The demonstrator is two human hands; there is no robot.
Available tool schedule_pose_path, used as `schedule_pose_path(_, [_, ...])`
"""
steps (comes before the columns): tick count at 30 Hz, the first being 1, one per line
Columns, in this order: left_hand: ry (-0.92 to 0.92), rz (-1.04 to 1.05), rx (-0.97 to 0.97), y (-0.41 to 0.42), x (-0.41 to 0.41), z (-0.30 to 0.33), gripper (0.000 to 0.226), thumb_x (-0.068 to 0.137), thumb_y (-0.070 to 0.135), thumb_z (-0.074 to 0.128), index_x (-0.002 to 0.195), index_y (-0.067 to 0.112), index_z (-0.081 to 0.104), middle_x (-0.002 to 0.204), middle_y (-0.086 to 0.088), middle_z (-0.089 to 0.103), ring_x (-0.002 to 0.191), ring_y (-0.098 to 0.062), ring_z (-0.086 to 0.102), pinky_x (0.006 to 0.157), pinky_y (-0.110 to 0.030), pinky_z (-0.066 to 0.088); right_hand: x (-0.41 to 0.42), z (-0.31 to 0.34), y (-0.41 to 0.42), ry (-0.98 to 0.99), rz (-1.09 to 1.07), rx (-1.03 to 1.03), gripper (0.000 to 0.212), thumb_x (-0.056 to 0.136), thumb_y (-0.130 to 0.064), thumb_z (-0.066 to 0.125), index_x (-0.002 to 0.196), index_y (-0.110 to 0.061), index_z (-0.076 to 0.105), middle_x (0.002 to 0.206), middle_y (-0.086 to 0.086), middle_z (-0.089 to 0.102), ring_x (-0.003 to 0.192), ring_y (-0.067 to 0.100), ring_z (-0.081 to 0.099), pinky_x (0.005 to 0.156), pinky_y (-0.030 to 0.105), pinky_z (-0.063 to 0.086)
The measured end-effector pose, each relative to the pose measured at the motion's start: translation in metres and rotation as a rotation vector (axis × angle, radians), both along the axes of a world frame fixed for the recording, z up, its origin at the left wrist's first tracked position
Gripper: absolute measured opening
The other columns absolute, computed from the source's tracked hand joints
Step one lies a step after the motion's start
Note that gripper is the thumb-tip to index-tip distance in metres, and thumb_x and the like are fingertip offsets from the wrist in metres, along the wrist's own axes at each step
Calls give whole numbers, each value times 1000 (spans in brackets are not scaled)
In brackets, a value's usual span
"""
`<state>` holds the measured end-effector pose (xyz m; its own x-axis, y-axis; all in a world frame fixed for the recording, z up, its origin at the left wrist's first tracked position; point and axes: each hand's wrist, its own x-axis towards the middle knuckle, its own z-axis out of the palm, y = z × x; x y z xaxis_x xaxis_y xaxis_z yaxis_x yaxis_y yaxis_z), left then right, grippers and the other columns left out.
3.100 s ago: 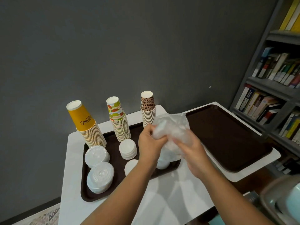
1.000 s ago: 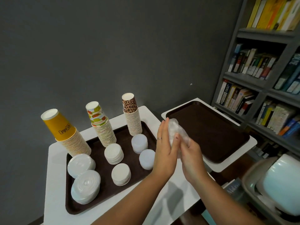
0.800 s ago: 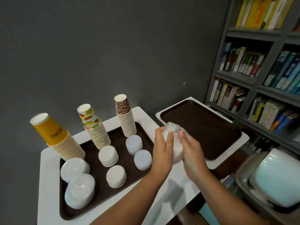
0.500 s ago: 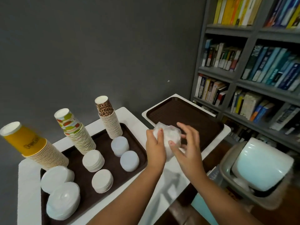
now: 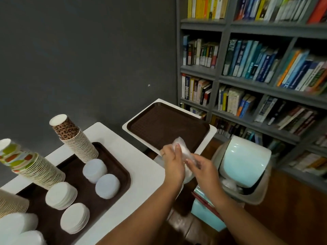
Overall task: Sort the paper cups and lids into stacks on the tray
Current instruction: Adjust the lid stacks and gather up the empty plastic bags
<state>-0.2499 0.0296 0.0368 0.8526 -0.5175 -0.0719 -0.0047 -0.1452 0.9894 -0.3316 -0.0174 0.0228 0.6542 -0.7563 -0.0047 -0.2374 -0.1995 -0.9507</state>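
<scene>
Currently both hands hold a crumpled clear plastic bag [image 5: 182, 149] between the two desks, near the swing-lid bin [image 5: 245, 167]. Left hand [image 5: 172, 160]: fingers curled round the wad. Right hand [image 5: 200, 167]: fingers loosely bent, pinching its lower end. Leopard-print cups [image 5: 76, 138] and striped cups [image 5: 30, 165] stand stacked on the left tray [image 5: 122, 167], lid stacks [image 5: 95, 170] beside them. Second tray [image 5: 168, 124] bare.

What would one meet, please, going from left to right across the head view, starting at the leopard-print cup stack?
leopard-print cup stack → empty brown tray → left hand → right hand → swing-lid bin → bookshelf
</scene>
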Motion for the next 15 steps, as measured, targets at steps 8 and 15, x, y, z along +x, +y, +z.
schedule_pose_path(8, [-651, -442, 38, -30, -30, -21, 59, 94, 60, 20, 146, 32, 25, 158, 13, -1, 145, -7, -13, 112, -11, -4, -22, -5, -48, -87, -147, 238, 18, 93, -18, 58, 105, -27, 68, 95, -3, 72, 94, 13, 68, 85, 38, 56])
schedule_pose_path(15, [-462, -661, 63, -57, -23, -24, 49, 94, 43, 50, 138, 26, 37, 133, 7, 47, 116, -1, 47, 99, -24, 41, -42, -7, -87, -242, -184, 565, 19, 90, -25, 59, 106, -18, 64, 103, 14, 69, 98, 30, 66, 87, 45, 54])
